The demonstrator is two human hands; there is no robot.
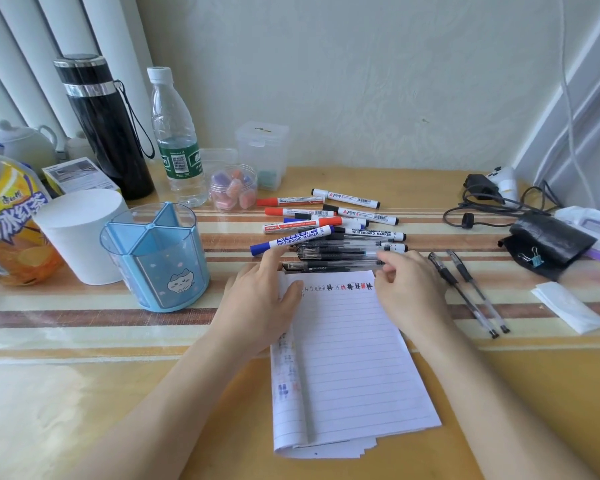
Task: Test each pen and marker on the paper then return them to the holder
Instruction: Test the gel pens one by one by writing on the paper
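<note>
1. Blue plastic holder (156,258) stands left of the lined paper (354,358), no pens visible inside; test marks cross the top line.
2. Pile of markers and pens (329,237) lies just beyond the sheet.
3. Left hand (260,303) rests spread on the paper's corner, one finger at a blue marker (291,240); right hand (407,289) curls at the pile, grip unclear.
4. Selection appears under way; the next move calls for lifting one pen clear and uncapping it.
</note>
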